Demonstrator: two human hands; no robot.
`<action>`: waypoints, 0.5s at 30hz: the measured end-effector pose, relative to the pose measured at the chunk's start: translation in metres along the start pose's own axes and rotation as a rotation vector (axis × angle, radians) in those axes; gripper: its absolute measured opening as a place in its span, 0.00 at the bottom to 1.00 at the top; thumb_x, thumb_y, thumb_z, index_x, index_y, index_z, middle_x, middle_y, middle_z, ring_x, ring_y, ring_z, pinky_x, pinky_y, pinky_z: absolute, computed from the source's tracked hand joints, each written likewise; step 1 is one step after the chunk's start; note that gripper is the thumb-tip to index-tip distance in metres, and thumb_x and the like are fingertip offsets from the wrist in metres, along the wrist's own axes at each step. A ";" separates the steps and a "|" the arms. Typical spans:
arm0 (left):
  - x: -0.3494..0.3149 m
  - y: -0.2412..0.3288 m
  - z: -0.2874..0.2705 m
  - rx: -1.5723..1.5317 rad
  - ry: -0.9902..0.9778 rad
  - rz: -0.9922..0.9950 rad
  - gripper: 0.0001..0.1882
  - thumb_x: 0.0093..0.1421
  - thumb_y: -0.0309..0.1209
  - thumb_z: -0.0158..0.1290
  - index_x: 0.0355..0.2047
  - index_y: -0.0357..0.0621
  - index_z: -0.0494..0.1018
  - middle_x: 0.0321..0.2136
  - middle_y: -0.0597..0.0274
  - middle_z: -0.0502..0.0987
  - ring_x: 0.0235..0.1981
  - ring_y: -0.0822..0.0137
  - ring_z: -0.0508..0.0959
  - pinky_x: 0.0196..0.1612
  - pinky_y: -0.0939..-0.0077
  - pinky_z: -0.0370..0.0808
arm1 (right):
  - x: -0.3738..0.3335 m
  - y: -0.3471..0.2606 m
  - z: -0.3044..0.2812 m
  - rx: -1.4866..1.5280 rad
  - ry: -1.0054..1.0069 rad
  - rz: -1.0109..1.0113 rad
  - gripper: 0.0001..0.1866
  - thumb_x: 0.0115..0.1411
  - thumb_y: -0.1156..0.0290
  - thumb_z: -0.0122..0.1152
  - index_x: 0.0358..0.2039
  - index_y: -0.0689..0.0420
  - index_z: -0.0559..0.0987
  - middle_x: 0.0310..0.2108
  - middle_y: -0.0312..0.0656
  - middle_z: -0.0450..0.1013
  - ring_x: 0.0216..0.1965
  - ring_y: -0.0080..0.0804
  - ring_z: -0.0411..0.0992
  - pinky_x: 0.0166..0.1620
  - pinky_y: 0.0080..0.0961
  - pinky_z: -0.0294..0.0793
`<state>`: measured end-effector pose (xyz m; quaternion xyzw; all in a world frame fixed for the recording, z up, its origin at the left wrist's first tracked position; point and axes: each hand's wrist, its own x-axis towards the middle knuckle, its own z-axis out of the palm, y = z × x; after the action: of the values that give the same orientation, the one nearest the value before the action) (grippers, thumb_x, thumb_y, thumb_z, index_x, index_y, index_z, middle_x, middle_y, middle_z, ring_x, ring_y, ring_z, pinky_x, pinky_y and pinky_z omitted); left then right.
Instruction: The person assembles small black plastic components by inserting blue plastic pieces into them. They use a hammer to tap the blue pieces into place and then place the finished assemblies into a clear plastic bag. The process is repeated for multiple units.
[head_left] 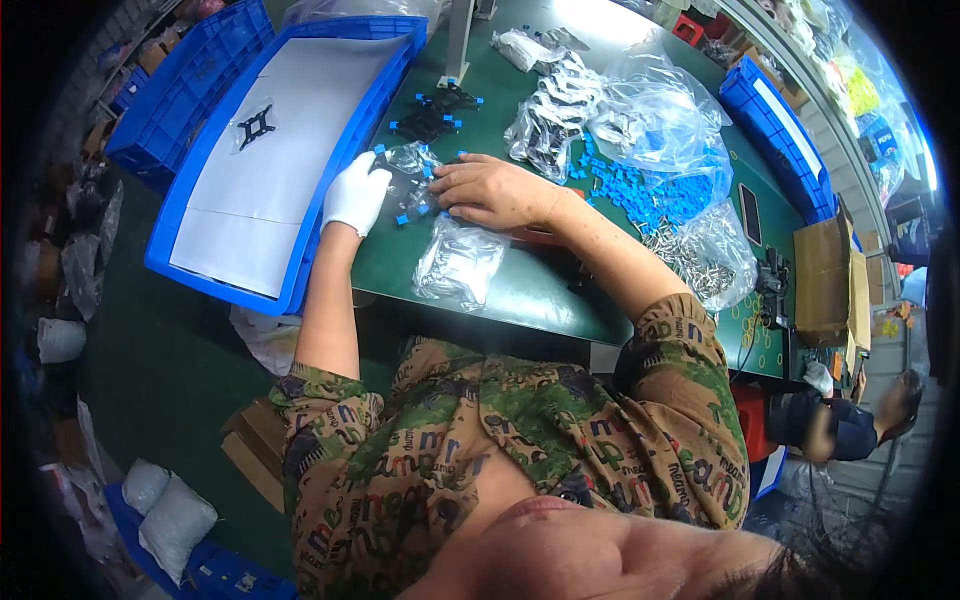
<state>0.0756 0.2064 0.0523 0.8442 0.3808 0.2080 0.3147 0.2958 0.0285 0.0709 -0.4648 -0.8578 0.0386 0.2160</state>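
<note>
My left hand (357, 196), in a white glove, is closed at the table's left side, beside the tray. Its fingertips are by black parts with blue ends, and what they pinch, if anything, is hidden. My bare right hand (492, 192) bends its fingers over a black bracket, mostly covered by the hand. Between the hands lies a clear plastic bag (411, 158) among more blue-ended black parts. Beyond them rest black brackets with blue caps (428, 122). A clear bag of pale pieces (461, 262) lies just below my right hand.
A blue tray (160, 235) with a white lining holds a black X-shaped bracket (256, 125) at left. Bagged metal parts (552, 110), loose blue caps (650, 190), screws (700, 265) and a phone (750, 213) lie on the green table. A cardboard box (825, 285) stands at right.
</note>
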 end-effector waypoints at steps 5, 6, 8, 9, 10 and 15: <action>-0.009 0.032 -0.008 0.342 0.073 0.141 0.22 0.60 0.42 0.53 0.51 0.48 0.80 0.46 0.41 0.80 0.48 0.43 0.80 0.52 0.52 0.76 | 0.003 0.002 0.002 0.039 0.005 -0.001 0.15 0.68 0.62 0.58 0.48 0.55 0.83 0.57 0.40 0.77 0.65 0.41 0.69 0.69 0.53 0.60; -0.009 0.041 -0.012 0.378 0.046 0.123 0.22 0.59 0.42 0.53 0.51 0.49 0.81 0.46 0.41 0.79 0.48 0.43 0.80 0.52 0.52 0.77 | 0.003 0.002 0.001 0.025 0.011 -0.003 0.14 0.68 0.62 0.58 0.48 0.54 0.84 0.56 0.40 0.77 0.65 0.40 0.69 0.68 0.52 0.62; -0.011 0.053 -0.015 0.460 0.011 0.109 0.21 0.59 0.42 0.53 0.50 0.50 0.81 0.46 0.41 0.79 0.48 0.43 0.80 0.52 0.52 0.77 | 0.004 0.000 -0.002 -0.003 0.024 -0.013 0.14 0.68 0.62 0.58 0.47 0.54 0.84 0.55 0.39 0.78 0.63 0.40 0.70 0.66 0.50 0.64; -0.011 0.057 -0.014 0.502 0.001 0.114 0.21 0.59 0.42 0.53 0.50 0.50 0.82 0.45 0.41 0.79 0.48 0.43 0.80 0.52 0.52 0.77 | 0.004 -0.003 -0.004 -0.016 0.036 -0.016 0.13 0.67 0.62 0.59 0.47 0.54 0.84 0.54 0.39 0.79 0.63 0.40 0.70 0.65 0.48 0.65; -0.011 0.059 -0.015 0.544 -0.009 0.119 0.21 0.59 0.42 0.53 0.49 0.51 0.82 0.45 0.41 0.79 0.47 0.43 0.80 0.51 0.52 0.77 | 0.004 -0.008 -0.007 -0.028 0.047 -0.018 0.13 0.67 0.62 0.59 0.46 0.53 0.84 0.53 0.39 0.79 0.63 0.39 0.71 0.64 0.47 0.65; -0.014 0.068 -0.019 0.627 -0.042 0.120 0.18 0.59 0.39 0.52 0.46 0.47 0.82 0.45 0.41 0.78 0.47 0.44 0.80 0.52 0.52 0.77 | -0.004 -0.015 -0.030 -0.064 0.131 0.010 0.11 0.65 0.63 0.62 0.43 0.53 0.84 0.47 0.38 0.80 0.60 0.39 0.72 0.62 0.42 0.67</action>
<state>0.0908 0.1682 0.1107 0.9251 0.3694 0.0809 0.0342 0.2978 0.0131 0.1007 -0.4774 -0.8402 -0.0180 0.2566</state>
